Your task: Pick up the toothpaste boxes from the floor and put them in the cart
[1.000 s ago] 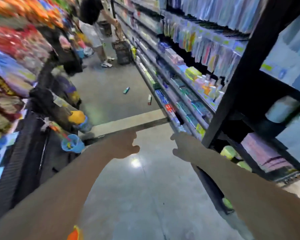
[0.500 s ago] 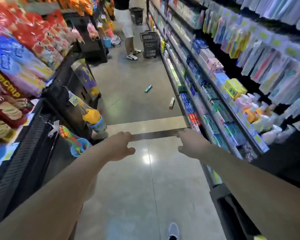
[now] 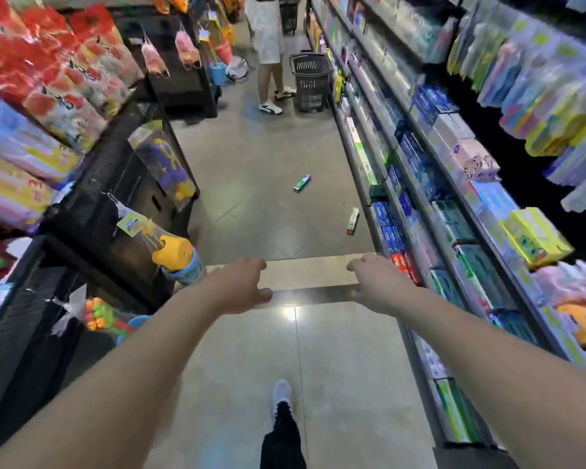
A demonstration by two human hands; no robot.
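Change from a moment ago: both toothpaste boxes lie nearer the hands, the aisle now runs straight ahead, and a foot [image 3: 281, 394] in a grey shoe has stepped further into view.
Left hand [image 3: 242, 286]: stretched forward, fingers curled loosely around nothing.
Right hand [image 3: 374, 282]: stretched forward too, fingers bent downward, empty; it is level with the left and well apart from it.
Green toothpaste box [image 3: 302, 183]: flat on the floor [image 3: 261, 184] mid-aisle, green and white, lettering too blurred to read.
Second toothpaste box [image 3: 353, 221]: pale with a red end, lying near the base of the right-hand shelving [image 3: 416, 211], beyond the right hand.
Hard to make out: shelf goods are smeared by motion.
Cut off: a bystander [image 3: 268, 52] at the far end, visible from the waist down, beside a dark shopping basket [image 3: 310, 81].
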